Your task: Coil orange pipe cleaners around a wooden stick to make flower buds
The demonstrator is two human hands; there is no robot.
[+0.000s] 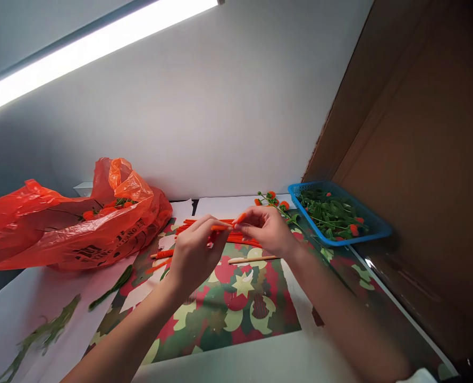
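Note:
My left hand (pixel 196 252) and my right hand (pixel 270 230) meet above the middle of the patterned sheet. Between them is a short orange pipe cleaner (pixel 220 228), pinched by the fingertips of both hands. Its far end shows by my right index finger. Behind and below the hands lies a bundle of red-orange pipe cleaners (pixel 246 241), partly hidden by them. A thin wooden stick (pixel 244 260) rests on the sheet just under my right hand. Left of my left hand lies a stick wrapped in an orange coil (pixel 163 255), with loose orange pieces (pixel 159 265) beside it.
A red plastic bag (pixel 149 239) holding orange flowers stands at left. A blue basket (pixel 320 234) of green leafy stems sits at right, beside a sprig of orange flowers (pixel 271 201). Green pieces (pixel 112 287) lie front left. A cardboard wall (pixel 415 143) borders the right.

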